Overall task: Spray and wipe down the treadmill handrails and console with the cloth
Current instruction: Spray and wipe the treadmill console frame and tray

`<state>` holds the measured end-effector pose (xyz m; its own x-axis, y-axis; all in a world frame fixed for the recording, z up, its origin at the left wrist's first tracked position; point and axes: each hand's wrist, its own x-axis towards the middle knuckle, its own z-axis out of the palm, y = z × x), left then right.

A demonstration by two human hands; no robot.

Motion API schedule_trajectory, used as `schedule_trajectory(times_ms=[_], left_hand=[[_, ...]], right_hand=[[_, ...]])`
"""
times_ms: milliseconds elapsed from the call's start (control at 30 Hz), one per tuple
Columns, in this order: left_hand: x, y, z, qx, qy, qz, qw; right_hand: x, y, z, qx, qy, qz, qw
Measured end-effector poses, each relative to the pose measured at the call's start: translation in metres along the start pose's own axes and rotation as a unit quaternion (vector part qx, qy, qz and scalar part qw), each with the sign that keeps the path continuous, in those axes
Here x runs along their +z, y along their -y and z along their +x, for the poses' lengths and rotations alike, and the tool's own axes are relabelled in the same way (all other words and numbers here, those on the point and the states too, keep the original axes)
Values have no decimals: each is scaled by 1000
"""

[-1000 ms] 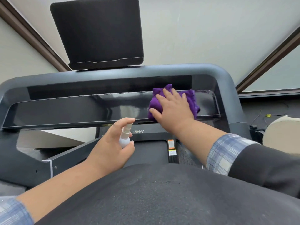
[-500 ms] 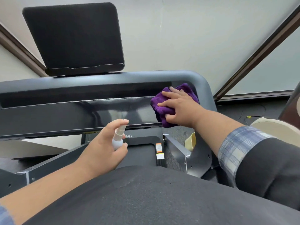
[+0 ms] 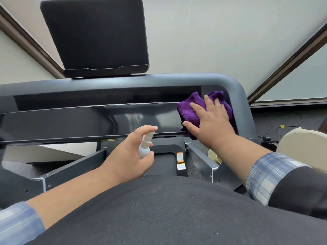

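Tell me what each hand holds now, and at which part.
The left hand grips the small spray bottle around its body, forefinger on top of the nozzle. The right hand presses flat on the purple cloth, not gripping it.

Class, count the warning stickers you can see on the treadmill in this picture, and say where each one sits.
2: an orange-topped sticker and a yellow-topped sticker just below it, beside the belt, under the console. Others may be hidden by arms or body.

Even soft daylight; glossy console [image 3: 88, 121] reflections; wide-angle edge distortion.
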<state>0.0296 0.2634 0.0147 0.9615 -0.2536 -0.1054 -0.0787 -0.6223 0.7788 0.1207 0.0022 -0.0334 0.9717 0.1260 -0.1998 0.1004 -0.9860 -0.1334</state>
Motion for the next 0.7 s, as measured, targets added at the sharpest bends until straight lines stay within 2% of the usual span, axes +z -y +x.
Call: schedule_trajectory(times_ms=[167, 700], left_hand=[[-16, 12, -8, -3, 2, 0, 1000], [-82, 64, -31, 0, 25, -26, 999]], right_hand=[[-1, 22, 4, 20, 2, -15, 1000], [14, 164, 21, 9, 16, -19, 1000]])
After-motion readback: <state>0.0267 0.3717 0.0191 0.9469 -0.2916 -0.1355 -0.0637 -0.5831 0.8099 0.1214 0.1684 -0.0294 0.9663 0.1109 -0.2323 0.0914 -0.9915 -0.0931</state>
